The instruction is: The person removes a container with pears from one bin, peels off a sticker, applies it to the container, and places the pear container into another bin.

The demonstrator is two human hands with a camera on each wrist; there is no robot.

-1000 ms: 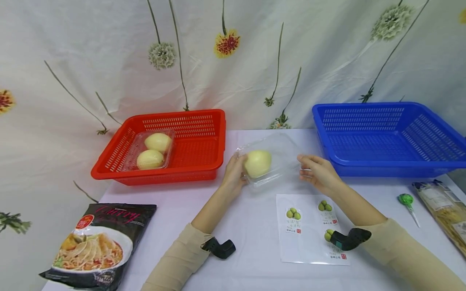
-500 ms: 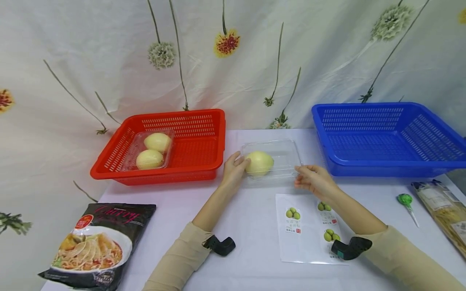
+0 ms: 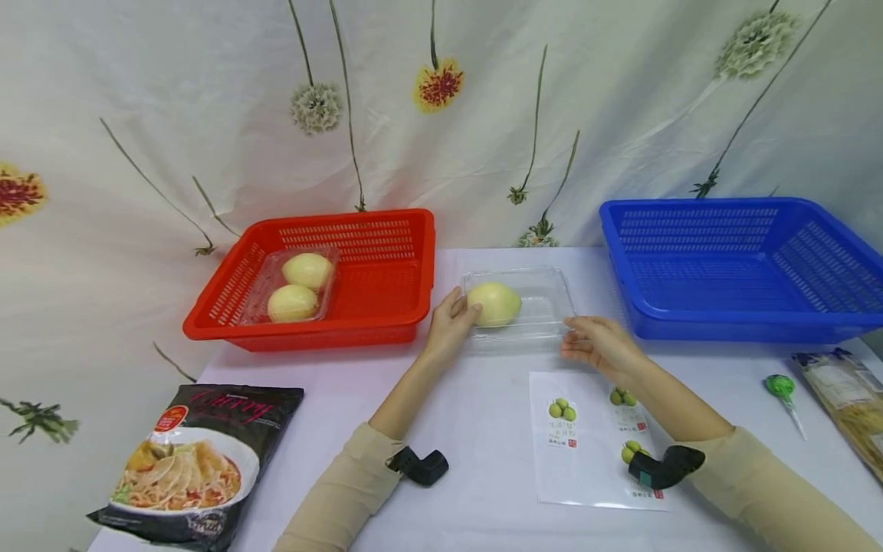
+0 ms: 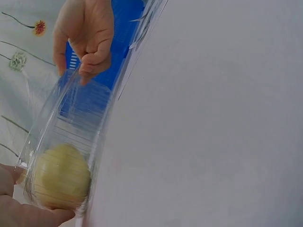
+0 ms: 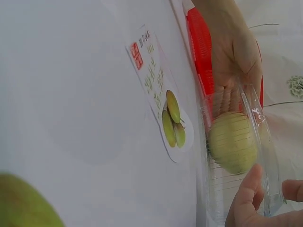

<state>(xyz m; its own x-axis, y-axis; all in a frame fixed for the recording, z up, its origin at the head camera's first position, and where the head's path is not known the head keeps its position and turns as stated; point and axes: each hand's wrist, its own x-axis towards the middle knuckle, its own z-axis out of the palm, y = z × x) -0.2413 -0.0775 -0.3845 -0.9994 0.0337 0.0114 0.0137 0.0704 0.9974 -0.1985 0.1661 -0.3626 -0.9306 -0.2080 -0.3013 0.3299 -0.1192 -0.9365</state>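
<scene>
A clear plastic fruit box [image 3: 545, 299] rests between my hands, with one pale yellow, melon-like fruit [image 3: 494, 304] in its left half. My left hand [image 3: 450, 326] grips the box's left end, thumb by the near corner and fingers behind the end wall. At the opposite end, my right hand [image 3: 602, 345] pinches the rim at the near right corner, as the left wrist view shows with the right hand [image 4: 87, 40] above the box. Whether the lid is fastened I cannot tell. In the right wrist view the fruit [image 5: 233, 142] shows through the ribbed wall.
Left stands a red basket [image 3: 331, 334] holding another clear box with two similar fruits. A blue basket [image 3: 731, 326] stands right. Around the table lie a black noodle bag [image 3: 193, 468], a printed sticker sheet [image 3: 586, 475], a green lollipop [image 3: 780, 386] and a pasta bag [image 3: 845, 399].
The box has gone from raised and tilted to level and lower. My right hand has moved slightly down along with it; both hands keep their hold. The head view has shifted a little.
</scene>
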